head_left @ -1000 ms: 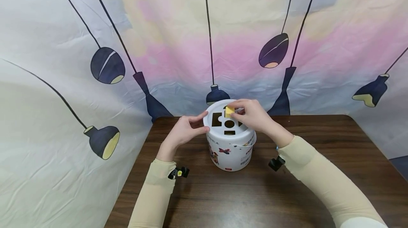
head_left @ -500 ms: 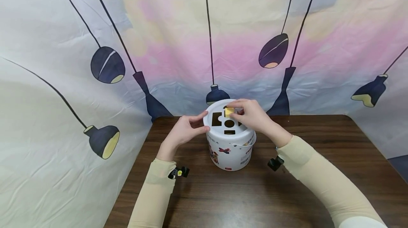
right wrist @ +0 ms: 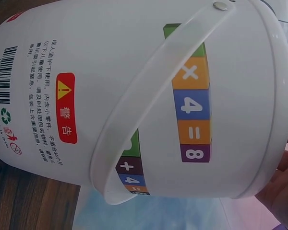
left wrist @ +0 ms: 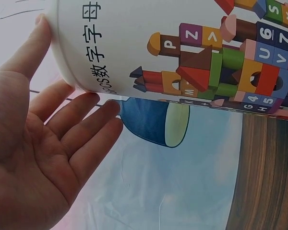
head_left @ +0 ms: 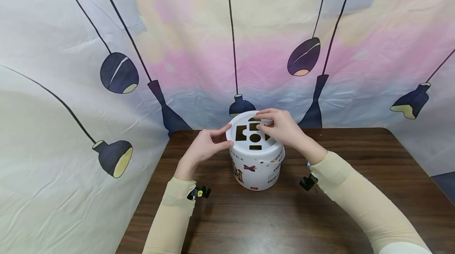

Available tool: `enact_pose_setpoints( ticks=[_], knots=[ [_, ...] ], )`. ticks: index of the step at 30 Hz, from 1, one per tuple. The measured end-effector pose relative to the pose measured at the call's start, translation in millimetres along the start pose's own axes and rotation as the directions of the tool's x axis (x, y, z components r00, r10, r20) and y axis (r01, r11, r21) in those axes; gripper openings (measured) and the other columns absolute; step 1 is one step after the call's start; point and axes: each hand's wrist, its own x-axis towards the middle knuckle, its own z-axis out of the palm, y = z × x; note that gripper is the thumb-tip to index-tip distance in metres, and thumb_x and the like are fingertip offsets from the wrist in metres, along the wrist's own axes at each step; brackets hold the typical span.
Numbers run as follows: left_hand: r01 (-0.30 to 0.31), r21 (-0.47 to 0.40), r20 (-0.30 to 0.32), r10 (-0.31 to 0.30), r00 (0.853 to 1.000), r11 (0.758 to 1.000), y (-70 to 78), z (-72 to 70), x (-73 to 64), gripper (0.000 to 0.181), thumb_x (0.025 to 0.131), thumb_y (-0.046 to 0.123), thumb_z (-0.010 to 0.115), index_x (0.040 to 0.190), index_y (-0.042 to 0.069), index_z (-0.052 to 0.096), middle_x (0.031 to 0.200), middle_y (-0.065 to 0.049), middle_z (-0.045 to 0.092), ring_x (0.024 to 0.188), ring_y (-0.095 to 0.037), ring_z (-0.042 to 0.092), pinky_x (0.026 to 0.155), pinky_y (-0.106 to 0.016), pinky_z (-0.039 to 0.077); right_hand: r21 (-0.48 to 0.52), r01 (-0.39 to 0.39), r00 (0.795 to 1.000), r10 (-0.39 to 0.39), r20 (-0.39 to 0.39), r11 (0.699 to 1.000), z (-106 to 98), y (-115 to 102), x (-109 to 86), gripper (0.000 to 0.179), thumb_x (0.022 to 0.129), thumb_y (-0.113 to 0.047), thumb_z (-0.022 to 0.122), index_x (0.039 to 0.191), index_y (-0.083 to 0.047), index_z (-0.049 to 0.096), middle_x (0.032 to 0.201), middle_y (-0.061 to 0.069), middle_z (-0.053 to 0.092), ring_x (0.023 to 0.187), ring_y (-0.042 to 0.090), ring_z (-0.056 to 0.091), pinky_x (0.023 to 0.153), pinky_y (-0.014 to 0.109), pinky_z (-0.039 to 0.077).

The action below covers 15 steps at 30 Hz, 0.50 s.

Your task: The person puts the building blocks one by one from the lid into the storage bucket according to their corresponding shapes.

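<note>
A white bucket (head_left: 254, 173) with printed toy blocks on its side stands upright on the table. Its white lid (head_left: 242, 119) has several cut-out holes of different shapes. My left hand (head_left: 204, 147) touches the left of the lid's rim with thumb and fingers; in the left wrist view the fingers of that hand (left wrist: 43, 158) are fairly straight against the bucket's upper edge. Over the far right part of the lid is my right hand (head_left: 282, 127), thumb and forefinger apart beside the square hole (head_left: 254, 127), nothing visible between them. The right wrist view shows only part of this hand (right wrist: 282, 191).
The bucket's white handle (right wrist: 149, 86) hangs down on its near right side. A dark wooden table (head_left: 256, 222) lies under it. Behind rises a cloth backdrop (head_left: 199, 40) printed with hanging lamps. Each wrist wears a small black camera (head_left: 308, 182).
The yellow block that my right thumb and finger pinched over the square hole is gone from sight, and the hole shows dark. My left hand stays on the rim.
</note>
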Motion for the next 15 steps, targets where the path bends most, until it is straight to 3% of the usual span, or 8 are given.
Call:
enact_pose_setpoints(
  ticks=[9,15],
  knots=[
    [0.0,-0.019,0.0,0.0,1.0,1.0,-1.3,0.8,0.2,0.066,0.091,0.037,0.089,0.151,0.028,0.062,0.153,0.002,0.059,0.147,-0.025,0.049,0.117,-0.05,0.043,0.006,-0.009,1.0,0.009,0.002,1.0,0.7,-0.5,-1.1,0.034,0.099,-0.011,0.077,0.133,-0.004,0.077,0.141,0.013,0.068,0.099,0.032,0.075,0.084,0.046,0.062],
    [-0.005,-0.013,-0.002,0.005,1.0,1.0,-1.1,1.2,-0.1,0.066,0.091,0.037,0.089,0.151,0.028,0.062,0.153,0.002,0.06,0.147,-0.025,0.049,0.117,-0.05,0.044,0.036,0.006,0.995,-0.003,-0.097,0.999,-1.3,6.6,-6.9,0.034,0.099,-0.012,0.077,0.133,-0.007,0.077,0.138,0.012,0.07,0.104,0.031,0.076,0.087,0.045,0.063]
  ],
)
